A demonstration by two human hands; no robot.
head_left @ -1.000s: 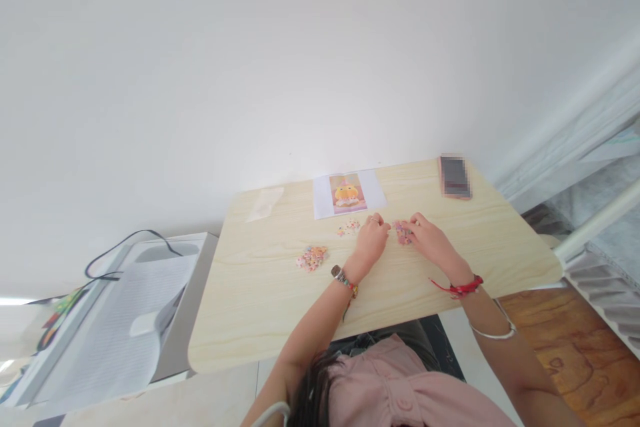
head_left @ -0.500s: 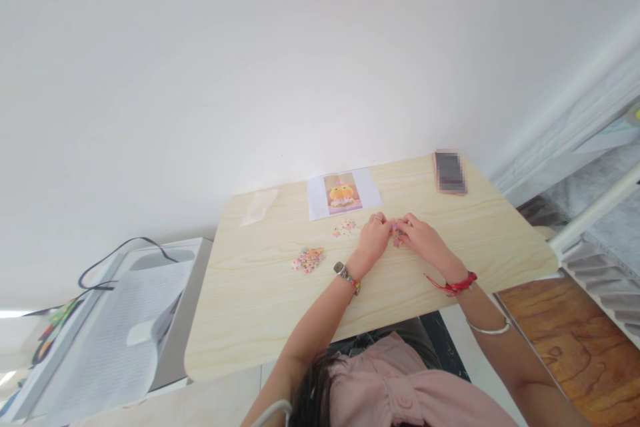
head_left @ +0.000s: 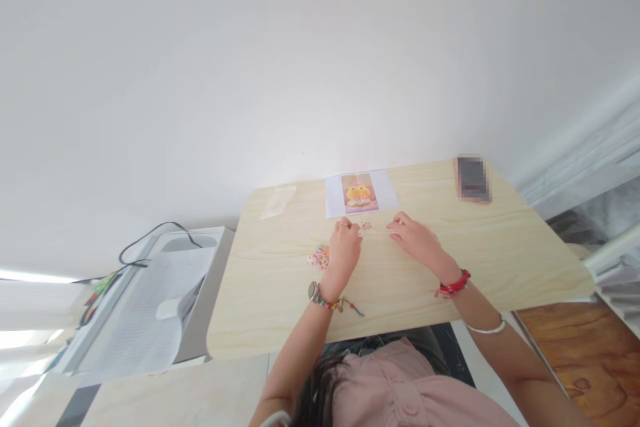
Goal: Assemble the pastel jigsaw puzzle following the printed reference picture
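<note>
Pale wood-grain tabletop (head_left: 400,293) fills the middle of the view, backed by a plain white wall; everything below is placed against this tabletop. Off its left edge, lower down, a white appliance (head_left: 150,307) with a ribbed top and a dark cable (head_left: 150,237) looping over its far end. Off the right edge, a white rail and grey fabric, blurred. On the tabletop's far edge, near the middle, a white sheet with a printed picture (head_left: 360,193) of an orange figure on pink. Far right corner: a phone (head_left: 473,178), its screen blurred. Far left corner: a small clear plastic bag (head_left: 278,201), lying flat. Left hand (head_left: 344,252) rests on the tabletop just left of centre, fingers curled in, knuckles up; whether it pinches anything cannot be told. A beaded bracelet and a watch sit at that wrist. Touching the left side of that hand, a cluster of small pink-and-orange puzzle pieces (head_left: 319,257), partly hidden by it. Right hand (head_left: 417,242) lies just right of centre, palm down, fingers loosely extended toward the left hand, nothing seen held; a red cord is at its wrist and a silver bangle further up the forearm. Between the two hands, near the sheet's front edge, a smaller scatter of loose pieces (head_left: 365,226), close to the left fingertips and apart from the right hand.
</note>
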